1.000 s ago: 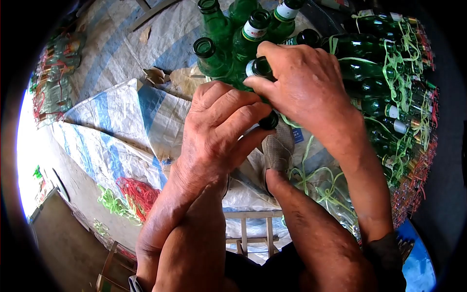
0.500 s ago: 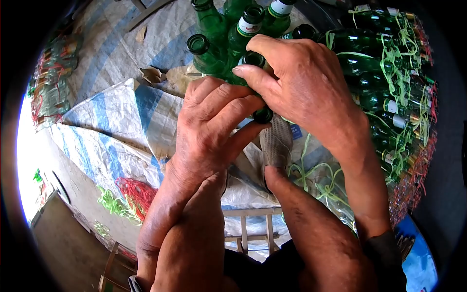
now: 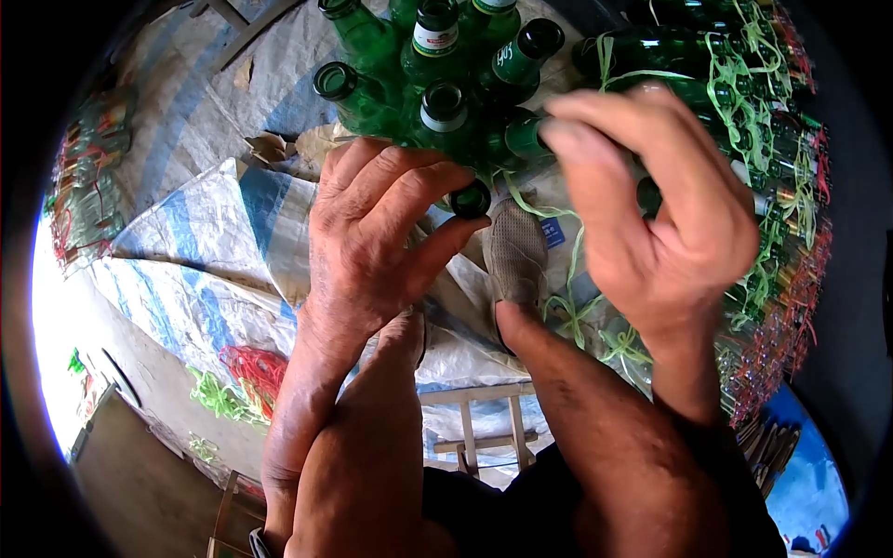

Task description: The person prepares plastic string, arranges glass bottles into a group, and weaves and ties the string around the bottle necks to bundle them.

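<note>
Tarp [image 3: 200, 219] bkgd, L fingers [image 3: 414, 189] round mostly hidden btl [image 3: 472, 199], R fingers [image 3: 619, 115] blurred, grip unclear

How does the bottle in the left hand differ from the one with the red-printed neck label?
The held bottle is pinched near its mouth by the left hand; no hand touches the labelled bottle. The held bottle mainly shows its mouth, whereas the labelled bottle shows its neck's side too. Both are green with open mouths.
</note>
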